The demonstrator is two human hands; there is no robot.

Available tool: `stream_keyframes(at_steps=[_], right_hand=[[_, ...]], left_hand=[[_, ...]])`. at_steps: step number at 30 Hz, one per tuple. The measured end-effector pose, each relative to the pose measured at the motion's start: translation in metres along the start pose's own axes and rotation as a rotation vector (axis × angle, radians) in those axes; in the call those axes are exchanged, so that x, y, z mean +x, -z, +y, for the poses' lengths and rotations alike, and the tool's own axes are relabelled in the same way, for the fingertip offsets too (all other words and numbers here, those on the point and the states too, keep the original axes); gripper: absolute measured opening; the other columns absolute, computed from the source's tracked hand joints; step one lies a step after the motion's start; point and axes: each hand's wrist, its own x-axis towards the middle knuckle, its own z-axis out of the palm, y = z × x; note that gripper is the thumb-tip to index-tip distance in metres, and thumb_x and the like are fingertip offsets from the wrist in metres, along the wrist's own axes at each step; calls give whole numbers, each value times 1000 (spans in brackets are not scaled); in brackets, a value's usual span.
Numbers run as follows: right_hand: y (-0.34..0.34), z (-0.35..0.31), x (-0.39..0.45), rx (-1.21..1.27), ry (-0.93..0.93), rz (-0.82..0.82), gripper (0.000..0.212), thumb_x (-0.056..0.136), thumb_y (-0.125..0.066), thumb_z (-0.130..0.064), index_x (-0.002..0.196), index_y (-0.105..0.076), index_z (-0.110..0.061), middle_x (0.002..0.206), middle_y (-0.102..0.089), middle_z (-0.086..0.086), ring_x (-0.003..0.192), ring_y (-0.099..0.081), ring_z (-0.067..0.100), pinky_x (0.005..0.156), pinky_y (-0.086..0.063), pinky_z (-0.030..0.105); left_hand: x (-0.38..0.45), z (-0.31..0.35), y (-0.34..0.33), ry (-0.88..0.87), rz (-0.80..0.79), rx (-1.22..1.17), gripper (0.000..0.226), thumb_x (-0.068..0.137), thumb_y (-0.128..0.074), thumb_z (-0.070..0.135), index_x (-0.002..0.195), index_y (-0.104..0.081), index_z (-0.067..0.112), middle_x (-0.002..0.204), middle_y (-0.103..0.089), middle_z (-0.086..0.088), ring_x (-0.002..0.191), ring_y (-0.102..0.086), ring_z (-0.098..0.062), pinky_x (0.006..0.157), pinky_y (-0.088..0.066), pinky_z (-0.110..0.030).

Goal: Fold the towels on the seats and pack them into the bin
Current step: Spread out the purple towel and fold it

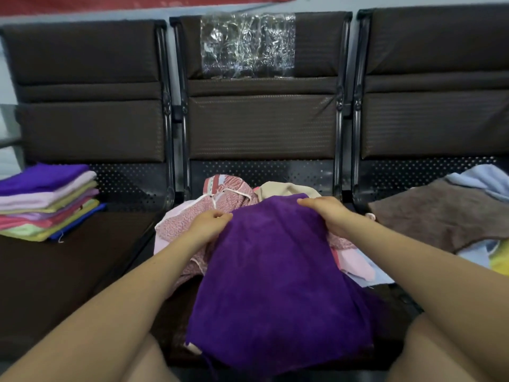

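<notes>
Purple towel (pixel 275 271) pinched at far corners — L grip (pixel 209 224) & R grip (pixel 327 213) both closed on it.

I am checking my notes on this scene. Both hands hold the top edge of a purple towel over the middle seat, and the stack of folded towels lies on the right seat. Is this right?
Not quite. The head view shows the stack of folded towels on the left seat, not the right. The rest holds: the left hand and right hand hold the top edge of the purple towel over the middle seat.
</notes>
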Motion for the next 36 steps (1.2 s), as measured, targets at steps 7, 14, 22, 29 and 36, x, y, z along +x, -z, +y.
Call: stream_keyframes(at_steps=[7, 14, 22, 29, 36], right_hand=[[6, 5, 11, 235, -214, -189, 8, 86, -63, -17, 91, -68, -14, 78, -72, 5, 68, -66, 18, 69, -53, 27], [26, 10, 27, 393, -145, -43, 22, 83, -58, -7, 104, -66, -9, 86, -70, 10, 65, -66, 20, 58, -57, 26], [44, 14, 34, 241, 30, 93, 25, 85, -56, 7, 108, -62, 0, 63, -65, 3, 51, -60, 11, 42, -43, 16], [38, 23, 38, -384, 188, 76, 47, 83, -60, -7, 126, -57, -24, 75, -56, 2, 58, -51, 13, 54, -42, 21], [27, 16, 43, -427, 319, 56, 28, 80, -72, -14, 106, -64, -20, 103, -62, 3, 95, -57, 15, 90, -47, 31]], left_hand=[[11, 1, -6, 22, -189, -368, 8, 85, -62, 13, 79, -68, 15, 82, -71, -9, 71, -65, -20, 65, -53, -26], [13, 0, 19, -132, -58, -533, 14, 86, -66, 13, 76, -57, 19, 71, -59, -1, 62, -52, -12, 54, -39, -24], [26, -12, 29, -344, 295, 195, 8, 85, -68, 21, 81, -62, 25, 77, -61, 4, 79, -56, -18, 65, -38, -30], [26, -8, 22, -435, 421, 371, 12, 91, -58, 25, 100, -62, 19, 97, -57, 0, 88, -56, -19, 77, -46, -35], [12, -23, 23, -62, 229, 187, 18, 90, -59, 34, 101, -58, 20, 94, -61, -2, 81, -59, -23, 72, -46, -31]])
